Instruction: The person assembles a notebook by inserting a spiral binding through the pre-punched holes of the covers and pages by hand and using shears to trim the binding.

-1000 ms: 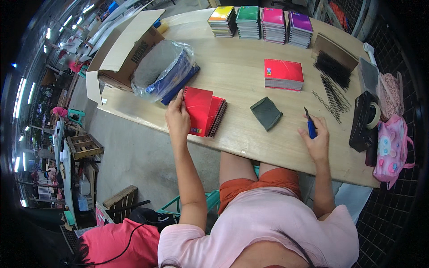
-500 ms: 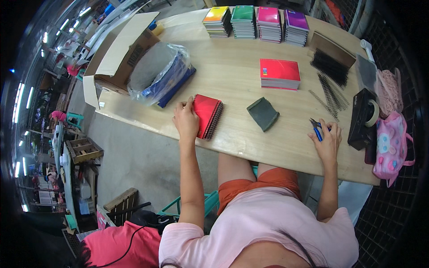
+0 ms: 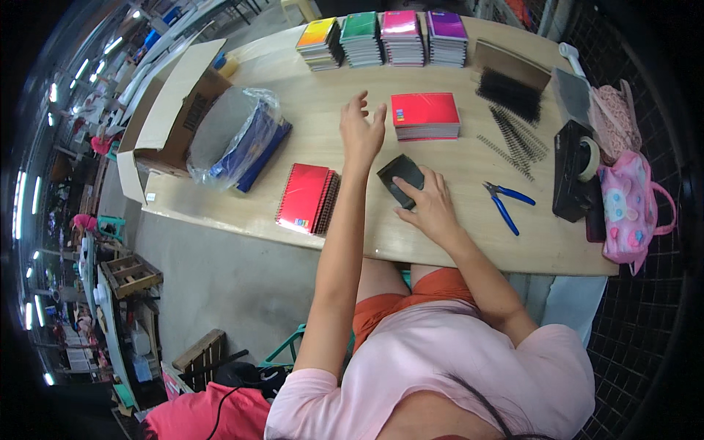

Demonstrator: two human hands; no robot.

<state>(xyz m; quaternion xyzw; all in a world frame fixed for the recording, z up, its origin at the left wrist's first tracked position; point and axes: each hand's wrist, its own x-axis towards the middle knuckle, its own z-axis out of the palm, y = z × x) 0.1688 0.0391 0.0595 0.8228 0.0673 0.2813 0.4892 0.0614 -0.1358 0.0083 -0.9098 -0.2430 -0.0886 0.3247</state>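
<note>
On the tabletop [image 3: 312, 136], just to the right of my left hand [image 3: 361, 128], lies the red stack [image 3: 425, 111], its long axis running left to right; that hand is the nearer one, empty, fingers parted. My right hand [image 3: 434, 202] is on the dark pad [image 3: 400, 183], closer to my body; whether it grips or merely presses, I cannot tell. I count one pad, one red stack, one pile of red spiral notebooks [image 3: 304, 192], four coloured stacks [image 3: 400, 40] at the far edge and one blue-handled cutter [image 3: 506, 204].

A pale pink, short-sleeved fabric T-shirt [image 3: 433, 367], thin dark hair strands [image 3: 480, 402] across it; orange-red fabric shorts [image 3: 442, 284] beyond.
</note>
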